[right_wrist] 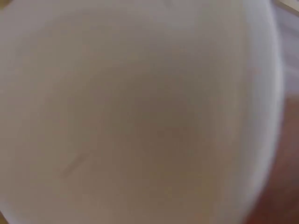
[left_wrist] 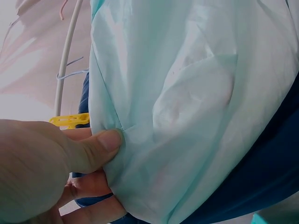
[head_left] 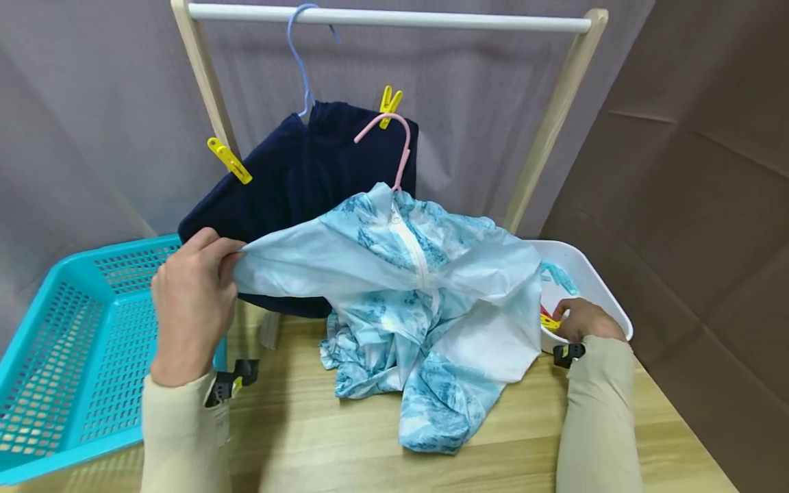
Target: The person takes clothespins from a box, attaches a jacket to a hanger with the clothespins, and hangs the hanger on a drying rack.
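In the head view my left hand [head_left: 196,301] pinches the end of one sleeve of a light blue patterned jacket [head_left: 370,233], holding that sleeve stretched to the left. The left wrist view has my thumb [left_wrist: 100,144] pressed on the pale sleeve fabric [left_wrist: 187,126], fingers behind it. The jacket has a white zipper and is on a pink hanger [head_left: 403,154]; its lower part spreads over the table. My right hand [head_left: 585,320] reaches into a white tub [head_left: 607,294], fingertips curled at a yellow clothespin [head_left: 550,321]. Only blurred pale surface fills most of the right wrist view.
A dark navy garment [head_left: 277,185] hangs behind on a blue hanger [head_left: 298,55], with yellow clothespins [head_left: 229,161] at its shoulders. The rack's white bar [head_left: 394,17] spans the top. A turquoise basket [head_left: 61,274] stands left. Light blue clothespins [head_left: 559,277] lie in the tub.
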`<act>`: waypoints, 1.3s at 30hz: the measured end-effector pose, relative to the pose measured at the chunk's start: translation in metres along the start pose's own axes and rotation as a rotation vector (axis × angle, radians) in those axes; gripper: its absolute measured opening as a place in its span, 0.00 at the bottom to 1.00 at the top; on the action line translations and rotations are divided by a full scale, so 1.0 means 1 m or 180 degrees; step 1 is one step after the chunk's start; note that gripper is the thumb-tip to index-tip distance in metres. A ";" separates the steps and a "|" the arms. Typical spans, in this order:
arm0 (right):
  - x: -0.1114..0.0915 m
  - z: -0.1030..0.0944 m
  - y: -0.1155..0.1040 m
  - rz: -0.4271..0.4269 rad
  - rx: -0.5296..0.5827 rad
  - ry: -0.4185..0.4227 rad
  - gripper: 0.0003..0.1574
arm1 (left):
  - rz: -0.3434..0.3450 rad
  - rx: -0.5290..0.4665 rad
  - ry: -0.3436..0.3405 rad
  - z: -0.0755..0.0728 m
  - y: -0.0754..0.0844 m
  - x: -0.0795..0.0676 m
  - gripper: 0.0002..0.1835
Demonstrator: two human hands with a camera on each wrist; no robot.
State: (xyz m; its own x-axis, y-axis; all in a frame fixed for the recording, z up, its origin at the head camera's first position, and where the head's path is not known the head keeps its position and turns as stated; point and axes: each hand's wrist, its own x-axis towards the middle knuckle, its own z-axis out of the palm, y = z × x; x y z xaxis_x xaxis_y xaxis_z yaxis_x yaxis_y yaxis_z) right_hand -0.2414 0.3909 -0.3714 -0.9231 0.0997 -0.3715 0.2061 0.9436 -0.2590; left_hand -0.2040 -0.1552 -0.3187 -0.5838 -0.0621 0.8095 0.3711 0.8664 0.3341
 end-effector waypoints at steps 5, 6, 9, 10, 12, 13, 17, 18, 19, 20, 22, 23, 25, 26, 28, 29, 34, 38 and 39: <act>-0.001 -0.001 0.008 0.0115 0.0296 0.0179 0.30 | 0.0003 0.0004 0.0016 0.001 -0.001 0.000 0.05; -0.003 -0.003 0.009 0.0170 0.0388 0.0219 0.32 | -0.0004 0.0005 0.0020 0.001 -0.001 0.000 0.05; -0.010 -0.007 0.009 0.0392 0.0669 0.0358 0.35 | -0.0027 0.0005 0.0034 0.000 -0.002 0.000 0.04; -0.012 -0.009 0.009 0.0451 0.0721 0.0390 0.36 | -0.0037 0.0000 0.0038 -0.001 -0.003 0.000 0.04; -0.017 -0.013 0.007 0.0551 0.0760 0.0413 0.37 | -0.0055 -0.0007 0.0045 -0.002 -0.004 0.000 0.04; -0.019 -0.014 0.006 0.0586 0.0772 0.0400 0.38 | -0.0064 -0.0009 0.0050 -0.002 -0.004 0.000 0.04; -0.024 -0.021 0.004 0.0577 0.0621 0.0277 0.39 | -0.0090 -0.0026 0.0057 -0.002 -0.005 0.001 0.05; -0.024 -0.022 0.004 0.0546 0.0575 0.0270 0.39 | -0.0093 -0.0031 0.0059 -0.002 -0.005 0.001 0.05; -0.025 -0.023 0.004 0.0532 0.0566 0.0264 0.39 | -0.0096 -0.0038 0.0060 -0.002 -0.005 0.001 0.05; -0.025 -0.024 0.003 0.0508 0.0563 0.0255 0.39 | -0.0096 -0.0047 0.0058 -0.002 -0.005 0.001 0.05; -0.025 -0.025 0.002 0.0436 0.0565 0.0255 0.37 | -0.0094 -0.0059 0.0056 -0.002 -0.004 0.001 0.05; -0.025 -0.025 0.002 0.0397 0.0581 0.0257 0.36 | -0.0095 -0.0068 0.0053 -0.002 -0.004 0.001 0.05; -0.023 -0.025 0.001 0.0294 0.0572 0.0275 0.34 | -0.0096 -0.0080 0.0041 -0.001 -0.004 0.001 0.05; -0.022 -0.024 0.001 0.0230 0.0557 0.0301 0.33 | -0.0094 -0.0082 0.0034 -0.001 -0.004 0.000 0.05; -0.020 -0.024 0.001 0.0115 0.0555 0.0402 0.34 | -0.0091 -0.0088 0.0018 0.000 -0.004 0.000 0.05; -0.020 -0.024 0.000 0.0067 0.0571 0.0493 0.35 | -0.0092 -0.0091 0.0009 0.000 -0.003 0.000 0.05; -0.024 -0.023 -0.012 -0.0149 0.0882 0.1342 0.35 | -0.0084 -0.0102 -0.0010 0.003 -0.002 0.000 0.05; -0.034 -0.027 -0.036 -0.0397 0.1111 0.2319 0.34 | -0.0067 -0.0100 -0.0005 0.003 -0.003 0.000 0.05; -0.037 -0.029 -0.044 -0.0479 0.1176 0.2541 0.34 | -0.0067 -0.0099 -0.0008 0.003 -0.003 0.000 0.05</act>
State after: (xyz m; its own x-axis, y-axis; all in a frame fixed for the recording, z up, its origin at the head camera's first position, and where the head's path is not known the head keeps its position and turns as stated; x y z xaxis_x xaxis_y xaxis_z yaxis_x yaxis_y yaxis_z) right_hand -0.2255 0.3544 -0.3203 -0.8715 0.3031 0.3855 0.0287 0.8163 -0.5770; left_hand -0.2080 -0.1565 -0.3211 -0.5935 -0.0788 0.8010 0.3810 0.8491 0.3659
